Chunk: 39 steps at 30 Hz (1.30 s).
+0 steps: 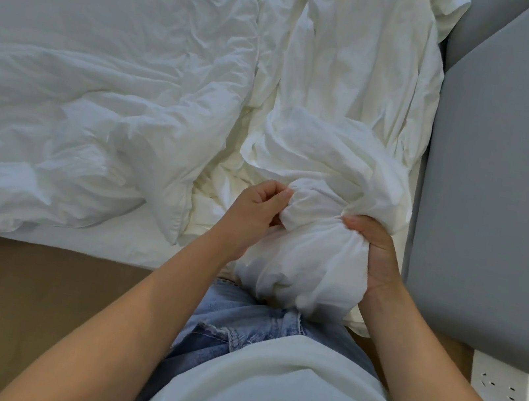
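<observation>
White sheet (312, 253), bunched at the near edge of the bed (42, 239), looks soft, light and floppy. Left hand (255, 214) pinches a fold; right hand (377, 253) clutches the wad.

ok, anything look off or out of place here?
Nothing spilled or damaged, just untidy: the duvet lies crumpled, and the white cover is bunched into a wad, gripped by the left hand and the right hand beside the grey headboard.

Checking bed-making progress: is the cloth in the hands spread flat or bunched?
Bunched: left hand and right hand grip the white cloth gathered into a lump.
</observation>
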Motion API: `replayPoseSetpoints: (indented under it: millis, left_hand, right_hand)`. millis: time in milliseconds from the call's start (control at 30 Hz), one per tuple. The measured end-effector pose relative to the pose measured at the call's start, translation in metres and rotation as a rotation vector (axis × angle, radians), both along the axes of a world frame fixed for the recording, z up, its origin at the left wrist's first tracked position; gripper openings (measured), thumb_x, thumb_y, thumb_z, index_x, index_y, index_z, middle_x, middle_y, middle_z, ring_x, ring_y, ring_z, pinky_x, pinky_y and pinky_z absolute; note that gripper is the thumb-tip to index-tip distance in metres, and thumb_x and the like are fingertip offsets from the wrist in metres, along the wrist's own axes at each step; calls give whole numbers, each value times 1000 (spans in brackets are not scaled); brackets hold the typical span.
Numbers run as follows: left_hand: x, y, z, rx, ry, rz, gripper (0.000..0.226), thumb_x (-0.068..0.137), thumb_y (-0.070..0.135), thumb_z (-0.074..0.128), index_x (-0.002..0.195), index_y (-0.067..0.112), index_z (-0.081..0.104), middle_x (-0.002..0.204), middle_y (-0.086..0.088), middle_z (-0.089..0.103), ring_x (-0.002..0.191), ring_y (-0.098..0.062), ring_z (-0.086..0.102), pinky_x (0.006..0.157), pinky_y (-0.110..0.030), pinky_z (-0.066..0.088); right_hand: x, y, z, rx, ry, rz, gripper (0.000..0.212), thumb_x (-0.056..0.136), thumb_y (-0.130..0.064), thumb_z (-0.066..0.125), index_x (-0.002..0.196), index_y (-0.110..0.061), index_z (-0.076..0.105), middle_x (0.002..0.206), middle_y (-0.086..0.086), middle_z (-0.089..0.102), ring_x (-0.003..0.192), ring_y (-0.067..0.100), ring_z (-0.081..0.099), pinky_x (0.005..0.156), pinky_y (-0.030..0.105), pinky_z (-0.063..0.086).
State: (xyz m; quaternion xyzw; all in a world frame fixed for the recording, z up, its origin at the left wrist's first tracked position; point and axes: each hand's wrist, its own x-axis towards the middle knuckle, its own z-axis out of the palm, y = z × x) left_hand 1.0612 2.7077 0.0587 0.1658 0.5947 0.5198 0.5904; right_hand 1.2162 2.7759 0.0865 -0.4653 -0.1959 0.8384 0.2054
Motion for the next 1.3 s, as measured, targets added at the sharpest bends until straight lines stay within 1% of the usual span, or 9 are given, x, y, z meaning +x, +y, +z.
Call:
replayPoseSetpoints:
  millis: [133,300,500,633,733,833,900,1167,1300]
  left_hand:
    - [-1,-7,-7,-30,-12,46,22,98,20,48,79,13,56,74,1,57,65,-8,54,61,-18,50]
    - [-11,-22,-21,-119,-4,174,21,96,24,52,80,13,60,71,1,59,62,-6,56,55,-17,49]
    - [-58,-78,-82,-484,265,549,5,89,18,58,87,15,57,87,-2,60,82,-18,54,69,-27,46]
    - [-80,-94,-122,-697,273,690,35,88,30,58,114,8,52,119,-10,55,106,-27,55,92,-40,48]
    - [-88,-94,-138,-799,-14,793,58,87,50,54,129,11,45,130,-7,49,112,-27,51,90,-36,43]
    - [-94,-98,-145,-613,-490,756,71,84,60,58,136,13,47,130,-5,56,112,-24,58,93,-37,49]
    - [-95,-98,-143,-490,-575,747,60,85,51,62,129,11,55,120,-7,65,100,-20,65,80,-34,54]
    - [-96,-82,-73,-259,-547,571,12,90,21,61,98,12,62,85,-1,70,70,-11,69,62,-25,56]
    - [-74,-69,-21,-116,-322,650,8,88,19,65,92,13,65,85,0,73,77,-13,71,60,-24,55]
  right_hand:
    - [-6,8,0,38,-62,131,15,51,-12,69,63,-17,76,73,4,71,69,19,69,66,32,57]
    - [-39,10,-1,251,-250,366,5,59,-15,74,61,-19,74,70,1,70,68,16,69,60,27,55]
    - [-66,-1,-14,267,-313,480,17,54,-15,75,68,-12,67,70,5,65,69,19,66,64,31,56]
    - [-73,-6,-24,210,-298,512,12,56,-11,73,64,-14,66,65,4,64,62,18,66,55,30,54]
    - [-79,-11,-31,178,-313,530,11,55,-9,74,56,-18,67,61,3,63,59,17,65,54,30,53]
    - [-87,-17,-35,171,-294,530,13,57,-6,73,55,-18,67,60,2,61,58,17,64,56,31,53]
    - [-90,-19,-36,184,-298,532,13,56,-6,73,58,-17,66,61,2,62,60,17,64,59,32,54]
    - [-94,-26,-28,257,-404,499,26,51,-8,78,74,-13,67,69,1,67,75,22,66,75,41,54]
    - [-92,-30,-21,217,-386,447,23,53,-10,76,75,-11,69,72,4,70,75,24,68,74,40,55]
